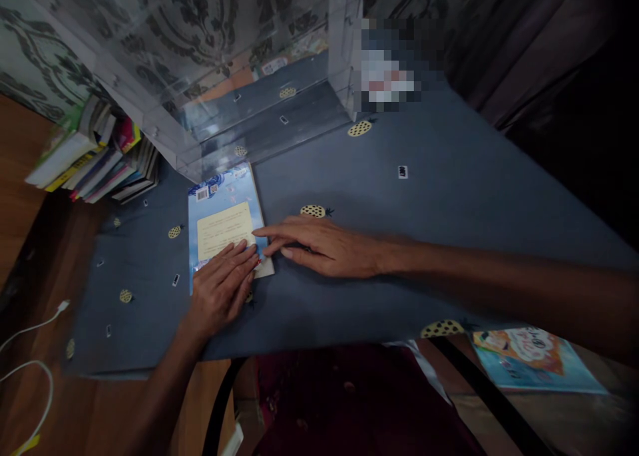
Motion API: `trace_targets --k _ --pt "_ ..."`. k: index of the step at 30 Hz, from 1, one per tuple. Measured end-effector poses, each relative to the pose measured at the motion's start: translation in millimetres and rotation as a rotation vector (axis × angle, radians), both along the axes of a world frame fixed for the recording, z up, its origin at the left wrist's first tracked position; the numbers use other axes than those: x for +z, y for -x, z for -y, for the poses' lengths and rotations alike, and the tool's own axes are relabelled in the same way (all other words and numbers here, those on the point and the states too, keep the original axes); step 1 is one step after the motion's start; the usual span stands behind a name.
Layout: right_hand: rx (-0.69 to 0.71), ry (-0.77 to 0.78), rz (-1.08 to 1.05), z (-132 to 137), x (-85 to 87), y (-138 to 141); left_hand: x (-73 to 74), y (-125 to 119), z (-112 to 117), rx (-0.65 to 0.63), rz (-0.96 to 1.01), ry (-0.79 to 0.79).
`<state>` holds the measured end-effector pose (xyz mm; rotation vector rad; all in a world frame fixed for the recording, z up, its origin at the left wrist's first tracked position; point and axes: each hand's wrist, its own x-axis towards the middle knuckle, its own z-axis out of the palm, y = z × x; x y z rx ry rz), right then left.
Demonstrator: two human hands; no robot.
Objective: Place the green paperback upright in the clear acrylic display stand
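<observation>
A blue book with a cream text panel and a barcode lies flat on the dark blue table cover. My left hand rests flat across the book's near edge, fingers stretched out over the cover. From the right, my right hand reaches to the book's right edge. Its index finger points at the cream panel, the other fingers are slightly bent and apart, and nothing is held in it. Part of the book's lower edge is hidden under my left hand.
Behind the book stands a clear plastic shelf. Several books lean in a pile at the left. A white cable curls at the lower left. Below the table's right side lies a colourful booklet. A pixelated patch covers something at the back.
</observation>
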<state>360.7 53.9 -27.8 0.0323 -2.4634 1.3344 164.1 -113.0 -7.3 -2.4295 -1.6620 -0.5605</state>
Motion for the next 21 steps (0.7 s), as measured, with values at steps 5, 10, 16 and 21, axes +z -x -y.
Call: trace_targets --k 5,10,16,21 --pt "0.006 0.012 -0.007 1.1 0.2 -0.4 -1.2 1.0 0.5 -0.012 0.001 -0.007" --pt "0.008 0.01 -0.029 2.0 0.6 0.3 -4.0 2.9 1.5 -0.03 0.001 -0.02" --pt "0.019 -0.127 -0.039 4.5 3.6 -1.4 -5.8 3.6 1.3 -0.037 -0.014 -0.043" --pt "0.075 -0.532 -0.154 15.9 2.7 -1.5 -4.4 2.4 2.5 -0.027 -0.034 -0.019"
